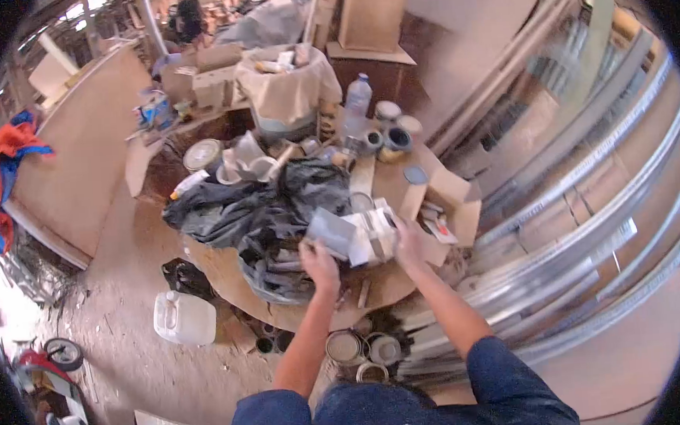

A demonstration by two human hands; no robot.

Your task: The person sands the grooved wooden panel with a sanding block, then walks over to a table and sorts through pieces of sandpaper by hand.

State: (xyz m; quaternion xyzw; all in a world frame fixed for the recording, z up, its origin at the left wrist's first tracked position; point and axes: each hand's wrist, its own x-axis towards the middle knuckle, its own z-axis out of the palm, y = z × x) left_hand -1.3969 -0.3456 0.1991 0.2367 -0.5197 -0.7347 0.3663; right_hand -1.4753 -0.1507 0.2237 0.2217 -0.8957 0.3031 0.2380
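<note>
Over the round table (pixel 284 313), my left hand (pixel 319 267) is closed on the lower left side of a grey flat piece (pixel 331 232). A white box-like packet (pixel 373 235) with a brown band overlaps the grey piece on its right. My right hand (pixel 408 243) grips the packet's right edge. Just left of both items lies a black plastic bag (pixel 266 217) with its mouth open toward me; its contents are too blurred to name. An open cardboard box (pixel 458 205) with small items inside stands right of my right hand.
A water bottle (pixel 357 98), open cans (pixel 395 140) and a cloth-covered bucket (pixel 285 83) stand at the back. Long metal profiles (pixel 546 278) lie at the right. A white jerrycan (pixel 184 319) and paint cans (pixel 345 348) are on the floor. Two people are in the background.
</note>
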